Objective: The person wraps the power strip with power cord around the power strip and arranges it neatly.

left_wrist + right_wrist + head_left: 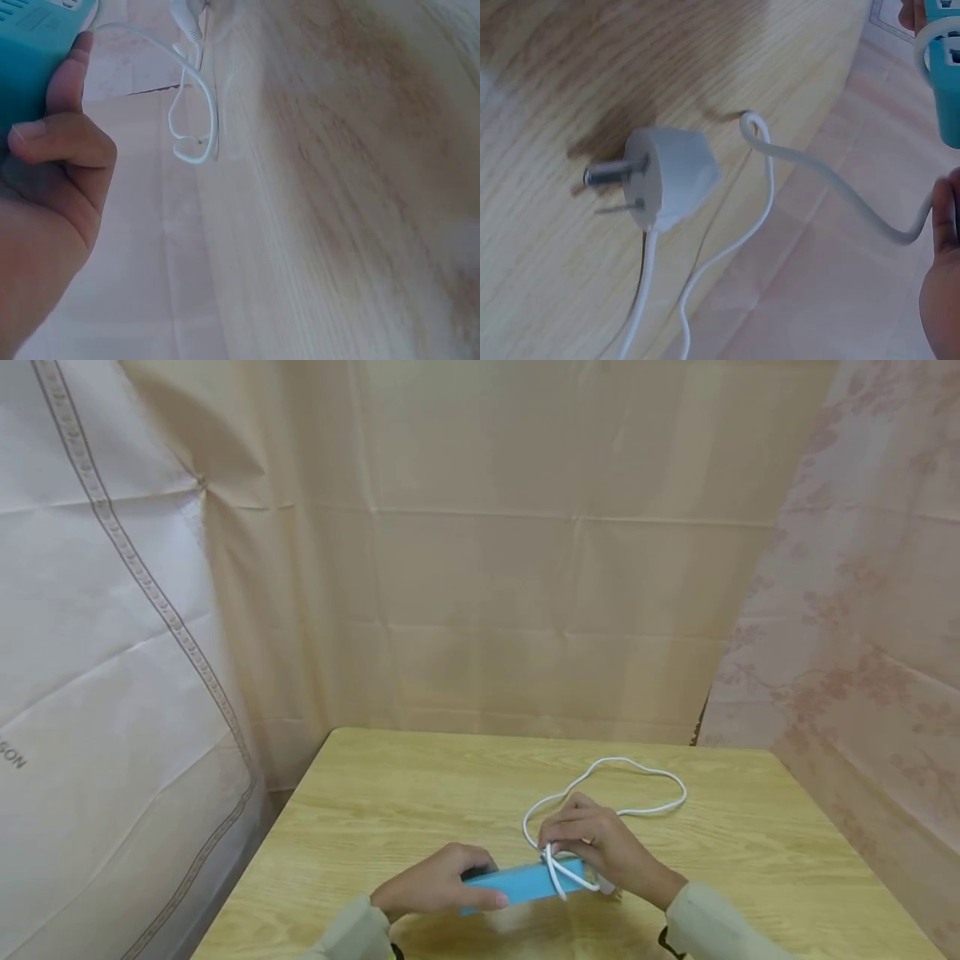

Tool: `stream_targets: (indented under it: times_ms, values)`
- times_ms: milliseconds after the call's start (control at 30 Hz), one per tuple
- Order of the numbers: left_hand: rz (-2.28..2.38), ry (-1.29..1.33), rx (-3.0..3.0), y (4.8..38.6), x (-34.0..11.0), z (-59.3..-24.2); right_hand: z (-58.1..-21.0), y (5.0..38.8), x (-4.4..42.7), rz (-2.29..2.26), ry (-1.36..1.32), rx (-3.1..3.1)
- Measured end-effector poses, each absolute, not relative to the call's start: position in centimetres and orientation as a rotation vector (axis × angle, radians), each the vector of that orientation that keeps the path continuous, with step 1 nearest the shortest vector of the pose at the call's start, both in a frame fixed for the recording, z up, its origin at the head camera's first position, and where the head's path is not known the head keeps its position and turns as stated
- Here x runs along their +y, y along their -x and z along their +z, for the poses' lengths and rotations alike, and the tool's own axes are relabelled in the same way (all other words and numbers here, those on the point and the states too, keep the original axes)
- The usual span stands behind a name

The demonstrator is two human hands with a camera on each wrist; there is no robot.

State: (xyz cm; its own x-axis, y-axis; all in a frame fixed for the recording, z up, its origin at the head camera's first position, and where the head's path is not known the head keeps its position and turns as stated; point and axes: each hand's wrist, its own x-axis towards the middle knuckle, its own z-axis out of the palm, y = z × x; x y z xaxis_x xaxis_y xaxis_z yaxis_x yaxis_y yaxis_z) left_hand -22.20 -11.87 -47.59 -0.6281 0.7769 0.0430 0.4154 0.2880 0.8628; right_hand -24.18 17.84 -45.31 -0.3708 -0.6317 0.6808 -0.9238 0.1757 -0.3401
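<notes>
My left grip [438, 883] clasps the 9-o'clock end of a light-blue, box-shaped power strip [525, 883], at 6 o'clock over the wood-grain desk [360, 810]. My right grip [600, 842] pinches a white cord [802, 159] looping toward 1 o'clock; a white metal-pinned plug [679, 176] sits near the strip's 3-o'clock end.

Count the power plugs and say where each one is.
1: the white power plug, on the white cord, just below the right hand in the head view. No other shows, though one could be hidden.
</notes>
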Motion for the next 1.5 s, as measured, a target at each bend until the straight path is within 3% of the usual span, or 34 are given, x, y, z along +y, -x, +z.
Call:
stream_targets:
  times_ms: [667,1500]
  values:
    - [1.388,-1.114,2.0,21.9,-11.9,-47.8,-45.2,23.9,18.1,1.364,-1.533,-2.233]
    - [1.647,-0.977,1.95,21.8,-11.5,-48.5,-46.5,24.0,17.4,1.373,-1.152,-2.332]
